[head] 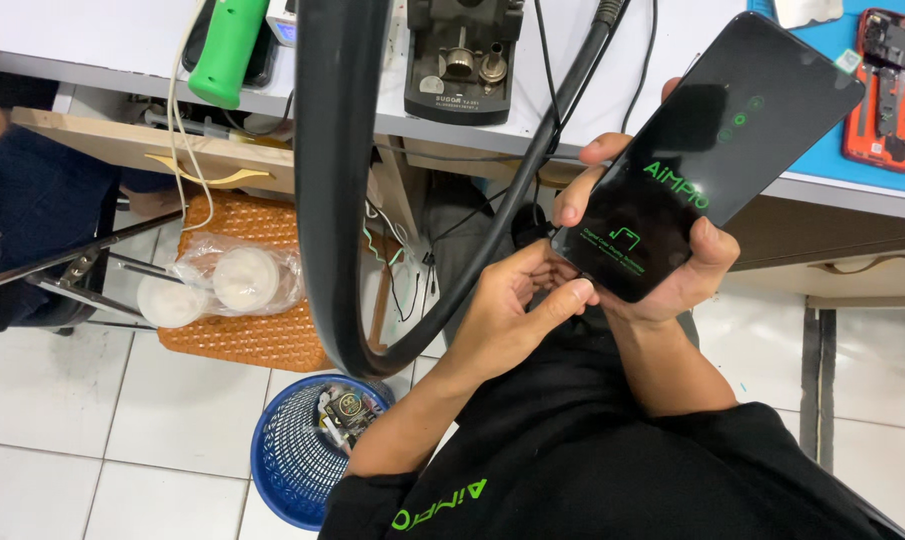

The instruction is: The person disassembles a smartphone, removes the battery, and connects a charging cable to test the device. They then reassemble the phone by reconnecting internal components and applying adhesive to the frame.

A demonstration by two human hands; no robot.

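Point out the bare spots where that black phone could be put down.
Bare white bench lies between the dark grey tool stand and the black glossy phone. White floor tiles left of the blue mesh bin are free. The blue mat is crowded by an opened red phone.

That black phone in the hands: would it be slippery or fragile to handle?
The phone looks glossy and flat, so probably slippery. It seems thin and rigid, likely glass-faced, so a drop could crack it. The right hand cradles it from below while the left hand touches its lower edge.
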